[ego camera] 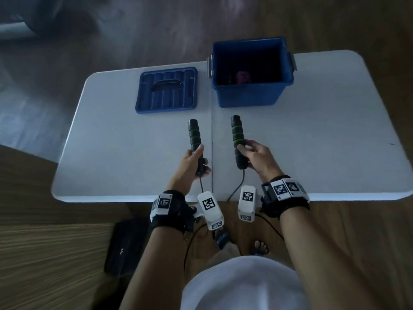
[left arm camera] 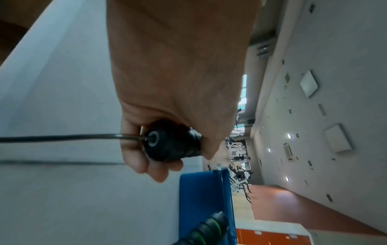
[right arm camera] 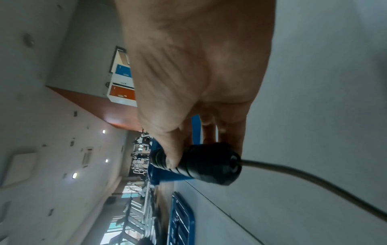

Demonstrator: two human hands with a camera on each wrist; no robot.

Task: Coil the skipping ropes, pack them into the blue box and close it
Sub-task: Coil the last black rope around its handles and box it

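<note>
A skipping rope has two black handles with green rings. My left hand point(ego camera: 196, 159) grips the left handle point(ego camera: 194, 136) near its rope end; the same handle end point(left arm camera: 167, 144) shows in the left wrist view. My right hand point(ego camera: 252, 155) holds the right handle point(ego camera: 237, 135) with thumb and fingers curled round it, its butt point(right arm camera: 211, 165) facing the right wrist camera. Both handles point away over the white table point(ego camera: 324, 135). The thin black rope point(ego camera: 237, 186) runs from each handle down past the table's near edge. The open blue box point(ego camera: 250, 95) stands behind, something pink dim inside.
The blue lid point(ego camera: 166, 89) lies flat on the table left of the box, handle side up. Grey latches hang on the box's sides. A black bag point(ego camera: 127, 245) sits on the wooden floor below the table's near edge, left of my feet.
</note>
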